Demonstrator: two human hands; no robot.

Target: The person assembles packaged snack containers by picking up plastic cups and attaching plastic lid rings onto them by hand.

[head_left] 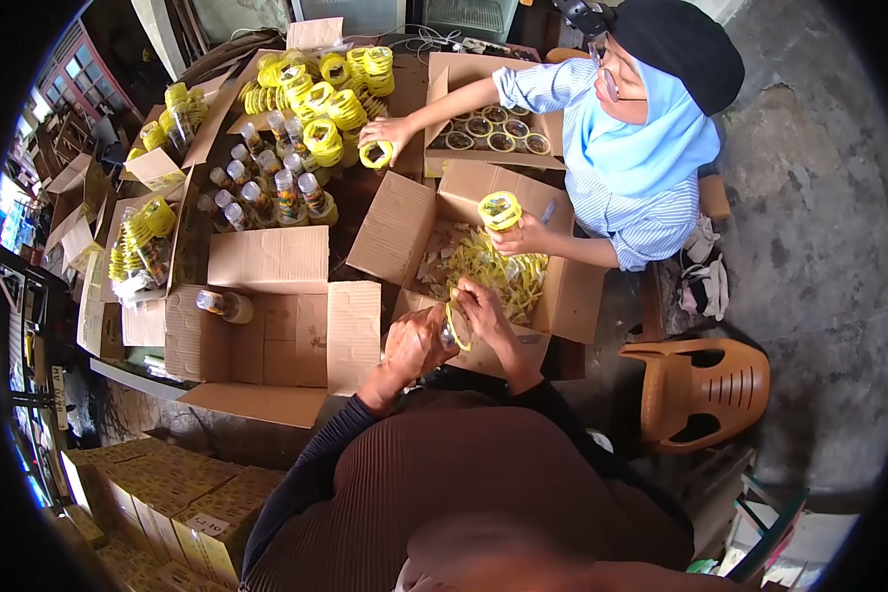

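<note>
The left hand (412,342) is curling in a narrow grip, and its fingers are holding one side of a yellow-rimmed round piece (453,324). The right hand (485,312) is also narrow, with its fingertips pinching the upper edge of this same piece. So the piece is standing on its edge between the two hands, above the near side of the table. Something clear is showing beside the rim, but it is too small to tell what it is.

Just to the left of the left hand, an open carton (291,340) is standing, and one bottle (229,307) is sitting in its far left corner; I cannot tell if it is leaning. At the lower left, printed cartons (187,493) are standing together. On the right side, an orange plastic chair (750,380) is standing on the floor.

A little beyond the hands, another open carton (393,227) is holding many yellow scraps (523,283). Above it, a co-worker's hand (529,236) is holding a yellow-rimmed container (500,209), while their other hand (393,134) is touching a yellow ring (375,155).

Farther to the left, capped bottles (286,197) are standing in a group. Behind them, yellow-rimmed pieces (326,101) are lying in stacks. Near the co-worker, a shallow carton (447,74) is holding round containers (501,143) in rows.
</note>
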